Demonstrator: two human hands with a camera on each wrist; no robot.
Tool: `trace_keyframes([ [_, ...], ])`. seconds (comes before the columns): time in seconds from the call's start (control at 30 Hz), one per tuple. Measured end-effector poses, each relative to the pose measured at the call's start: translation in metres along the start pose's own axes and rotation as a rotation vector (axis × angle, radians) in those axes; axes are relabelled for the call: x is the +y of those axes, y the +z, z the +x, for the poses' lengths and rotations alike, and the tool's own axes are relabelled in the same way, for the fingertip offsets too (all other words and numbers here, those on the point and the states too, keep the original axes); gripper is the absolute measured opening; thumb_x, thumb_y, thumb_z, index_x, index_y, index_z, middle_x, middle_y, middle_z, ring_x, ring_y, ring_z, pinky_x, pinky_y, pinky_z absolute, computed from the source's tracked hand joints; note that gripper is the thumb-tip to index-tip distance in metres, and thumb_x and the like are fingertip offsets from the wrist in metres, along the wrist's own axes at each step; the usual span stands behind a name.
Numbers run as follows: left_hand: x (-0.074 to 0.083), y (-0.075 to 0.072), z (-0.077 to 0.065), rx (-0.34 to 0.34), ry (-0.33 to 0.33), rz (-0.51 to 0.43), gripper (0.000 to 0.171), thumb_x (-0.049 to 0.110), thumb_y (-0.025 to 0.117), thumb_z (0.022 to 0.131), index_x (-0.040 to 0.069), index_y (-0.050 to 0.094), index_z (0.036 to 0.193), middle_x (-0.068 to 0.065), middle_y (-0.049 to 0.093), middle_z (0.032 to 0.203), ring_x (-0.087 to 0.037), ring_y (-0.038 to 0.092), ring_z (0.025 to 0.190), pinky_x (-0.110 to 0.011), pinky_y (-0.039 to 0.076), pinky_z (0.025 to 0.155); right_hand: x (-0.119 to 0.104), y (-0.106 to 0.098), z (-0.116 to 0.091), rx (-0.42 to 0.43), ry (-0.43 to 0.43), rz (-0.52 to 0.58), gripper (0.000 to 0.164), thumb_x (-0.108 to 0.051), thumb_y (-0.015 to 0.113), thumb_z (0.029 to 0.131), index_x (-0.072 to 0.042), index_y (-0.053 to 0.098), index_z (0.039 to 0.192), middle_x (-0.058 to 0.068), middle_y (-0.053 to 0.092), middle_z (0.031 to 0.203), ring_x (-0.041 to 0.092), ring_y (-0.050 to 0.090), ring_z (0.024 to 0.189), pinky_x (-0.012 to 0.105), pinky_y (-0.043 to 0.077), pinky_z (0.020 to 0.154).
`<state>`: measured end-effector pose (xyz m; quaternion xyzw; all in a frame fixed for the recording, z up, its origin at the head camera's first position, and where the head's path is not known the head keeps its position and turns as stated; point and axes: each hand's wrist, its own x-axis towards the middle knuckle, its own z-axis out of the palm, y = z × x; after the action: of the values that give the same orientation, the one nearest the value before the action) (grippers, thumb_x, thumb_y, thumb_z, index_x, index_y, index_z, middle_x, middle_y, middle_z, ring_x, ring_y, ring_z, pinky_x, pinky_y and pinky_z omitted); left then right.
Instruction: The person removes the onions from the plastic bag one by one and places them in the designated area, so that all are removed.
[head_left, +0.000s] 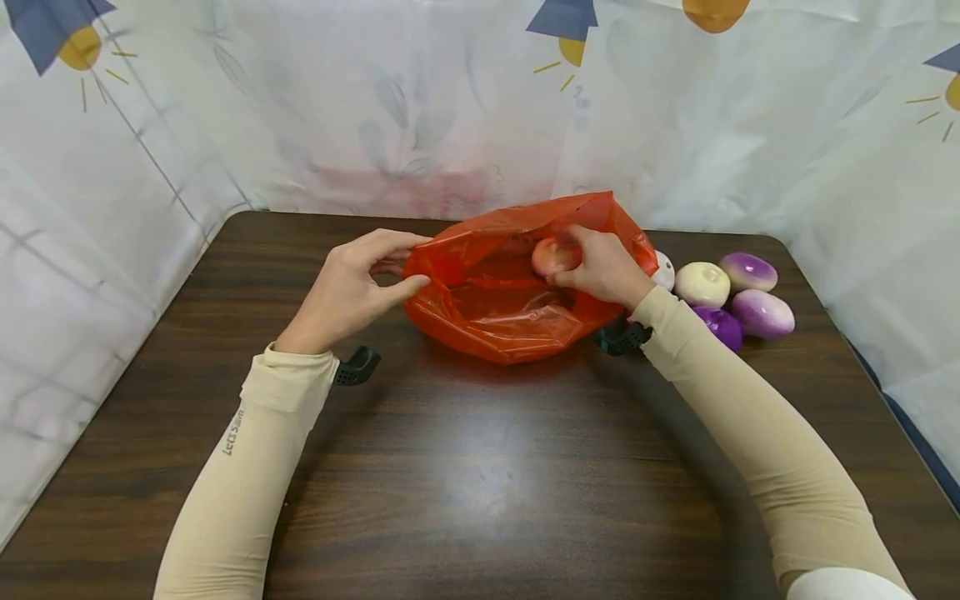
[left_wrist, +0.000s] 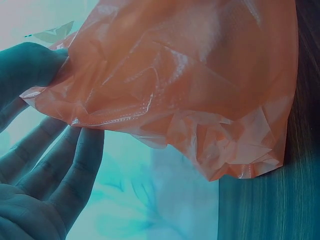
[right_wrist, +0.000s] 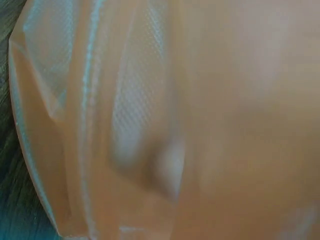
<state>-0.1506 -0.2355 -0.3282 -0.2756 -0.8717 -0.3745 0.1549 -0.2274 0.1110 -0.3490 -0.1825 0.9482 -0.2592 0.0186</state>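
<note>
A translucent red plastic bag [head_left: 495,333] stands with its mouth spread wide near the back of the table. My left hand [head_left: 345,287] pinches its left rim between thumb and fingers; in the left wrist view the thumb lies on one side of the film [left_wrist: 165,65] and the fingers [left_wrist: 87,160] on the other. Inside the bag's mouth, my right hand [head_left: 603,267] holds a round onion [head_left: 551,257], tinted reddish by the bag. Red film [right_wrist: 240,125] fills the right wrist view and hides that hand.
Right of the bag, several onions sit on the dark wooden table [head_left: 480,483]: a whitish one [head_left: 702,284], a deep purple one [head_left: 718,327] and purple-white ones [head_left: 762,313]. A patterned white curtain [head_left: 315,100] hangs behind the table's back edge.
</note>
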Motion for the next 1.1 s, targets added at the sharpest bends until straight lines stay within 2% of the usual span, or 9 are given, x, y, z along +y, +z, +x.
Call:
trace_keyframes([
  [0.2,0.0,-0.001,0.001,0.007,0.009,0.006,0.044,0.013,0.082,0.089,0.014,0.07,0.132,-0.002,0.073,0.123,-0.014,0.073,0.099,-0.007,0.054,0.09,0.0,0.002,0.005,-0.018,-0.003,-0.018,0.073,-0.025,0.081,0.089,-0.003,0.047,0.15,0.02,0.061,0.142,0.037,0.059,0.12,0.053,0.051,0.111],
  [0.43,-0.001,-0.002,0.002,0.008,0.008,-0.004,0.043,0.012,0.081,0.09,0.013,0.07,0.131,-0.004,0.073,0.122,-0.018,0.073,0.098,-0.008,0.055,0.09,-0.002,0.003,0.009,0.018,-0.04,-0.042,0.066,-0.023,0.082,0.087,-0.001,0.054,0.142,0.018,0.065,0.137,0.037,0.061,0.118,0.052,0.053,0.107],
  [0.73,0.0,-0.003,0.0,0.008,0.0,-0.013,0.045,0.011,0.083,0.088,0.013,0.07,0.131,-0.001,0.073,0.122,-0.011,0.073,0.098,-0.007,0.055,0.09,-0.004,0.005,0.015,0.018,-0.079,-0.04,0.052,-0.014,0.077,0.086,-0.002,0.064,0.135,0.018,0.068,0.134,0.035,0.061,0.119,0.051,0.051,0.11],
  [0.97,-0.001,-0.001,0.0,0.007,-0.007,-0.04,0.043,0.01,0.082,0.089,0.013,0.071,0.13,-0.003,0.073,0.122,-0.019,0.074,0.099,-0.007,0.055,0.09,0.001,0.007,0.02,0.027,-0.082,-0.025,0.061,-0.017,0.083,0.084,-0.003,0.061,0.139,0.017,0.064,0.141,0.035,0.057,0.128,0.052,0.047,0.116],
  [1.1,-0.003,-0.002,0.0,0.01,-0.002,-0.046,0.042,0.011,0.082,0.089,0.013,0.072,0.129,-0.004,0.073,0.121,-0.021,0.074,0.099,-0.006,0.054,0.09,0.004,0.009,0.02,0.024,-0.076,0.01,0.066,-0.018,0.085,0.084,-0.004,0.059,0.142,0.016,0.063,0.142,0.034,0.057,0.125,0.053,0.048,0.114],
])
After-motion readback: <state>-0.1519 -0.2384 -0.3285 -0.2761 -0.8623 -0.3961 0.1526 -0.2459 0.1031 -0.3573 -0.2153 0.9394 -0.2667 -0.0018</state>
